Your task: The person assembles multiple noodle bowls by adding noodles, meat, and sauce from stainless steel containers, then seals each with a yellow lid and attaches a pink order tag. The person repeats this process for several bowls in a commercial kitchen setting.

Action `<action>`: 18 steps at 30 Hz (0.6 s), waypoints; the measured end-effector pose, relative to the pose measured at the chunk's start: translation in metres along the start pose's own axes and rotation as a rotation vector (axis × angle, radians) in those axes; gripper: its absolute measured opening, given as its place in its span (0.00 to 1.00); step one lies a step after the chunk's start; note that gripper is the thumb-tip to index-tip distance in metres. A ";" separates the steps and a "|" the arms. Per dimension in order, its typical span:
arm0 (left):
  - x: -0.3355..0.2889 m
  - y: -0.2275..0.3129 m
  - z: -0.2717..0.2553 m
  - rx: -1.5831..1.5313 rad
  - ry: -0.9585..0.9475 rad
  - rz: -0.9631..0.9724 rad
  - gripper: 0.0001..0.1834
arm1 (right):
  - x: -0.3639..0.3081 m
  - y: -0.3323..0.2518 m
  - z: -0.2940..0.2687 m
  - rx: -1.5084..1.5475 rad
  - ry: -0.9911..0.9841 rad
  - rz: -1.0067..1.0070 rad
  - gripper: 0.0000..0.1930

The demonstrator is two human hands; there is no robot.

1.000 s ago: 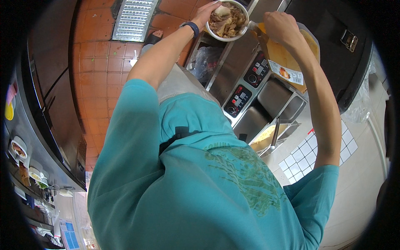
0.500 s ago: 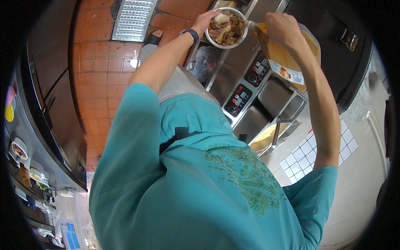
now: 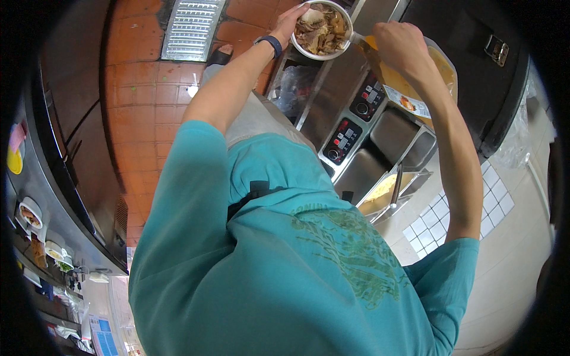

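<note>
My left hand (image 3: 289, 25) grips the side of a white round bowl (image 3: 323, 57), thumb along the rim. Inside lie brown and pale pieces that look like cooked meat (image 3: 319, 32). My right hand (image 3: 402, 46) is closed on the upper part of a large plastic jug (image 3: 446, 66) of amber liquid with a printed label. The jug lies tilted, its narrow neck (image 3: 357, 39) pointing left at the bowl's right rim. Whether liquid is running out is hard to make out. My right fingers are partly hidden behind the back of the hand.
Below the jug sit two control panels (image 3: 342, 141) with knobs, and steel wells (image 3: 395, 132). A tray of yellow food (image 3: 383, 188) has a handled utensil (image 3: 397, 185) across it. A black lidded box (image 3: 469, 35) stands right. A counter (image 3: 71, 207) with small dishes curves along the left.
The bowl has shifted slightly up in the picture, and the jug's neck now reaches to its rim. Both hands keep their hold. The whole view has moved a little.
</note>
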State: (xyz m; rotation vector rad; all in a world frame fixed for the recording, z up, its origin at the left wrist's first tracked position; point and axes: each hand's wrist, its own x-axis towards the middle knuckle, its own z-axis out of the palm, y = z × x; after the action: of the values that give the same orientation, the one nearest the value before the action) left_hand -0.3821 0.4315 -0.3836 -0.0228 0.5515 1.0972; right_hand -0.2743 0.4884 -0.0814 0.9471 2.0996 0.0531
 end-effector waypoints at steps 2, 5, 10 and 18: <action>-0.003 0.006 0.000 0.046 0.017 0.015 0.20 | -0.003 -0.001 0.000 0.017 0.016 0.014 0.07; -0.017 0.006 0.006 0.201 0.093 0.064 0.26 | -0.010 0.000 -0.001 -0.005 0.058 0.007 0.06; -0.032 0.009 0.026 0.215 0.139 0.024 0.30 | -0.033 0.007 -0.003 -0.030 0.108 -0.008 0.06; -0.041 0.032 0.056 0.136 0.018 -0.042 0.26 | -0.073 0.012 -0.012 0.010 0.149 0.045 0.12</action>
State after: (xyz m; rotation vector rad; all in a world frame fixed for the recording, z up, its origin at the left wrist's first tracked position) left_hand -0.3999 0.4280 -0.3095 0.0733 0.6382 1.0175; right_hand -0.2469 0.4538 -0.0211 1.0237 2.2157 0.1405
